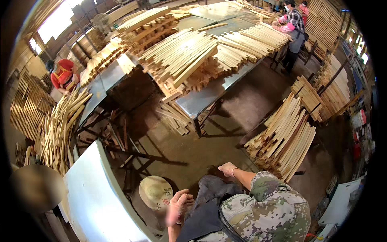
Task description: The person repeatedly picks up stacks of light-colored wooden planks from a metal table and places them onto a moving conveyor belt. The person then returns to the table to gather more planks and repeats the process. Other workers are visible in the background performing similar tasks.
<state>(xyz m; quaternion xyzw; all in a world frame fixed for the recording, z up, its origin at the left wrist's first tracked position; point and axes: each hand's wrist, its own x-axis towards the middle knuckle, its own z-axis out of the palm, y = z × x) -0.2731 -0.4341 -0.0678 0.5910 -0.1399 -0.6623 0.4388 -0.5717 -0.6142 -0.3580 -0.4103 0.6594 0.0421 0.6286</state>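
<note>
My left hand (pixel 180 205), in a pale pink covering over the palm and wrist, is held in front of my body with its fingers half bent and apart from anything. Beside it is a round beige disc (pixel 153 192) with painted marks, like a stool top. My right hand (pixel 228 169), in a pale glove, hangs low over the floor with its fingers curled in; nothing shows in it. A dark apron (pixel 215 191) lies between both hands. Just beyond my right hand, a stack of long wooden strips (pixel 282 139) rests on a low rack.
A pale-topped table (pixel 90 197) stands close on my left. Ahead, a metal table (pixel 201 101) carries piled wooden strips (pixel 181 56). Loose strips (pixel 62 129) lean at far left. A person in red (pixel 64 76) and another in plaid (pixel 294 28) stand at tables.
</note>
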